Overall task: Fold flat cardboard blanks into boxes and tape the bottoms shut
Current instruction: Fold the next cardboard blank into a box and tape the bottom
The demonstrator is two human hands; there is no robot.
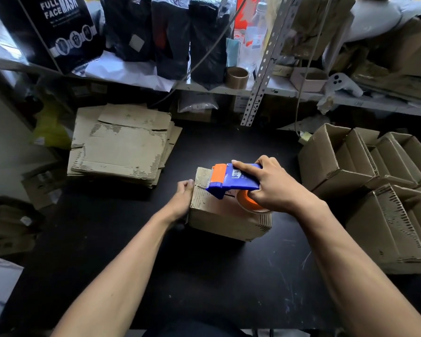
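Head view: a folded box (219, 215) stands near the middle of the black table (204, 276), flaps uppermost. The left hand (184, 199) holds the box's left side, fingers curled over the upper left edge near the far corner. The right hand (269, 184) grasps a blue-and-orange tape dispenser (231, 180), fingers wrapped over its top and thumb beside the orange roll core. The dispenser rests on the box's top face, its orange front end pointing toward the far left corner, just beside the left hand's fingertips. A strip of tape (203, 177) lies along the top at that far corner. Both forearms reach in from the near edge of the table. A stack of flat blanks (119, 147) lies at the far left of the table, well apart from the box. Assembled open boxes (374, 181) are grouped along the right edge. A shelf (289, 92) above the far edge carries a tape roll (237, 77) and dark bags (170, 37).
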